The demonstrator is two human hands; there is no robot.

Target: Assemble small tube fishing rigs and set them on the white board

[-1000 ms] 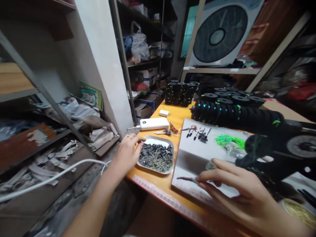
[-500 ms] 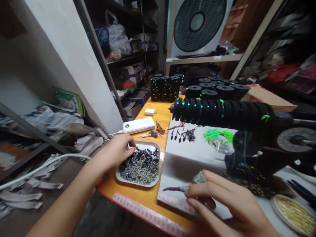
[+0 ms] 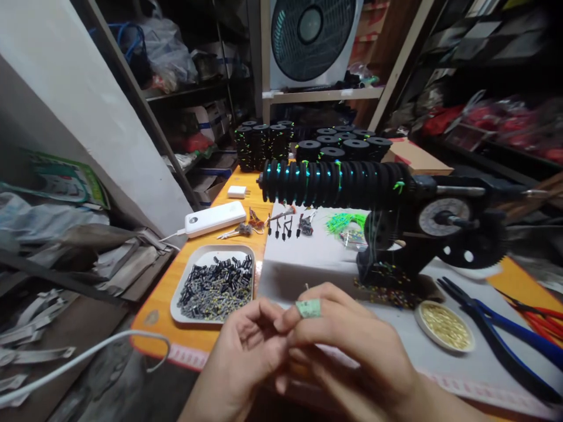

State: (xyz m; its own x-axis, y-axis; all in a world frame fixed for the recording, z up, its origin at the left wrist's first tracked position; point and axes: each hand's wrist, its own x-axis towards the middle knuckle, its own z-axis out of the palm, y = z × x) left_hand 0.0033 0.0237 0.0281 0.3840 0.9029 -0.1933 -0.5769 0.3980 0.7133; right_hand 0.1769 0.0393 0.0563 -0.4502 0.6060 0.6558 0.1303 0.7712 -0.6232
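Note:
My left hand (image 3: 257,346) and my right hand (image 3: 352,337) meet over the near edge of the table. Their fingertips are pinched together, and what lies between them is hidden. A thin pale tip shows just above the right fingers. Green tape (image 3: 308,308) wraps one finger of my right hand. Left of the hands, a white tray (image 3: 175,305) holds many small black and grey tube-like pieces (image 3: 215,287). Beyond the hands stands a machine with a black ridged roller (image 3: 334,183), wound with blue and green strands.
A white power bank (image 3: 215,219) and a charger plug (image 3: 237,191) lie behind the tray. On the right are a dish of gold-coloured bits (image 3: 446,327) and blue-handled pliers (image 3: 497,334). Black spools (image 3: 264,146) stand at the back, below a box fan (image 3: 313,35).
My left hand has left the tray and come right to meet my right hand. The thin reddish-brown piece seen in my right fingers is now hidden. The view has turned right.

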